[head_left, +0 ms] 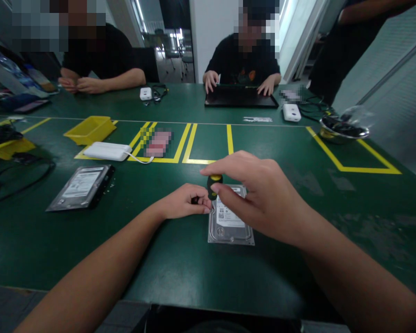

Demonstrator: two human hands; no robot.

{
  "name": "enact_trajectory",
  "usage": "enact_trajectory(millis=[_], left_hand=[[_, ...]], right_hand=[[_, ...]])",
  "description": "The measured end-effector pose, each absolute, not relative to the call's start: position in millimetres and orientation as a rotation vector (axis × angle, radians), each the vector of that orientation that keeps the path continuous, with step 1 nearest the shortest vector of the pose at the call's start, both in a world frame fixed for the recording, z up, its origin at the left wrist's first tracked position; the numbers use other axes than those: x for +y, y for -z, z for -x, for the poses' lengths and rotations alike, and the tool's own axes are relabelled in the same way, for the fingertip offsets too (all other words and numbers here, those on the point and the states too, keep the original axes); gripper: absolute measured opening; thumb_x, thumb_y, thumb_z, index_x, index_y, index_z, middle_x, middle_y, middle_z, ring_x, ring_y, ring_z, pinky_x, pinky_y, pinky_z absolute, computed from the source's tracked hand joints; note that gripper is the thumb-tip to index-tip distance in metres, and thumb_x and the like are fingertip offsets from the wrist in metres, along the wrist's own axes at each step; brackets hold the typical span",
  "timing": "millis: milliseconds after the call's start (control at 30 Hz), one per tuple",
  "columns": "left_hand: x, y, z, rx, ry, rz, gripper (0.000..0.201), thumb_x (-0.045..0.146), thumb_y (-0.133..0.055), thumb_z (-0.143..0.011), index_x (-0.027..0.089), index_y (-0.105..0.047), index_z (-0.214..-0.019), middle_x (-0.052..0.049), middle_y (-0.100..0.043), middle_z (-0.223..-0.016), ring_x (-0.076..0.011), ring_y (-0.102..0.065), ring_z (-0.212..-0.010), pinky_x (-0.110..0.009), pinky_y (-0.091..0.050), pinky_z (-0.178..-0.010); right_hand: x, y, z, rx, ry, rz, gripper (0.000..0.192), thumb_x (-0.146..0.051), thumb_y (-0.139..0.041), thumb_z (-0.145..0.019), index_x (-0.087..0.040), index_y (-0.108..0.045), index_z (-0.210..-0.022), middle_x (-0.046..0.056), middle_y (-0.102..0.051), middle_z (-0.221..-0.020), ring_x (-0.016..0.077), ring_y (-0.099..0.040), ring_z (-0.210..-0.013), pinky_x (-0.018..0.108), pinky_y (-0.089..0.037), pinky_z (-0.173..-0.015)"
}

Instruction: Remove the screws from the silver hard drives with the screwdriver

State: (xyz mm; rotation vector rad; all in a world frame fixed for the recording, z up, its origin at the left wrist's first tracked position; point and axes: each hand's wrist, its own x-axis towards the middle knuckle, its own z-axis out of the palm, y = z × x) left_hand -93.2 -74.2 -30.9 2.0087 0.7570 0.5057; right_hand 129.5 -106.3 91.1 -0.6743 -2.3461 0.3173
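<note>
By the right hand (263,199), a screwdriver (212,184) is held roughly upright between thumb and fingers, seemingly for control; the hard drive (231,231) below, towards the near edge of the worktop (180,259), is perhaps steadied by the curled left hand (182,202), its grip unclear.

Nothing legible: tiny print (231,218) (and a square code (221,216)) on the label (236,223) of the nearer hard drive (230,234).

On the green bench (166,273), a yellow bin (99,133) stands behind a white power bank (106,151); a metal bowl (333,135) sits at right.
</note>
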Motion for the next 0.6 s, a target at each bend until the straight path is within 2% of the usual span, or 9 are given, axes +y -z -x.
enact_trajectory(millis=[100, 233, 433, 600], left_hand=[[-74.3, 31.2, 93.6, 0.771, -0.495, -2.011, 0.024, 0.036, -0.067, -0.087, 0.015, -0.069, -0.099, -0.004, -0.069, -0.086, -0.0171, -0.063, -0.083, -0.029, -0.05, -0.077], [-75.1, 30.4, 93.4, 0.774, -0.504, -2.018, 0.024, 0.036, -0.067, -0.086, 0.015, -0.068, -0.097, -0.003, -0.068, -0.085, -0.0168, -0.062, -0.081, -0.028, -0.05, -0.074], [-76.2, 28.5, 93.2, 0.797, -0.475, -1.987, 0.022, 0.037, -0.067, -0.087, 0.015, -0.067, -0.088, -0.001, -0.065, -0.078, -0.0131, -0.059, -0.072, -0.024, -0.047, -0.067], [-75.5, 27.1, 93.2, 0.79, -0.464, -2.004, 0.02, 0.034, -0.068, -0.087, 0.014, -0.067, -0.085, 0.001, -0.063, -0.075, -0.0113, -0.057, -0.069, -0.023, -0.044, -0.064]], right_hand=[[-108.0, -93.1, -131.6, -2.363, -0.323, 0.666, 0.023, -0.01, -0.054, -0.087, -0.017, -0.069, -0.103, 0.004, -0.074, -0.103, 0.0178, -0.065, -0.096, 0.033, -0.05, -0.087], [-108.2, -92.3, -130.8, -2.33, -0.302, 0.669, 0.021, -0.013, -0.055, -0.089, -0.015, -0.071, -0.101, 0.009, -0.068, -0.111, 0.0175, -0.062, -0.101, 0.032, -0.05, -0.087], [-105.4, -92.4, -129.8, -2.322, -0.281, 0.676, 0.018, -0.018, -0.057, -0.092, -0.014, -0.073, -0.096, 0.007, -0.066, -0.093, 0.0147, -0.059, -0.086, 0.028, -0.048, -0.074], [-104.3, -94.3, -132.9, -2.336, -0.303, 0.624, 0.023, -0.008, -0.052, -0.089, -0.01, -0.071, -0.101, 0.007, -0.072, -0.101, 0.0159, -0.063, -0.094, 0.031, -0.048, -0.084]])
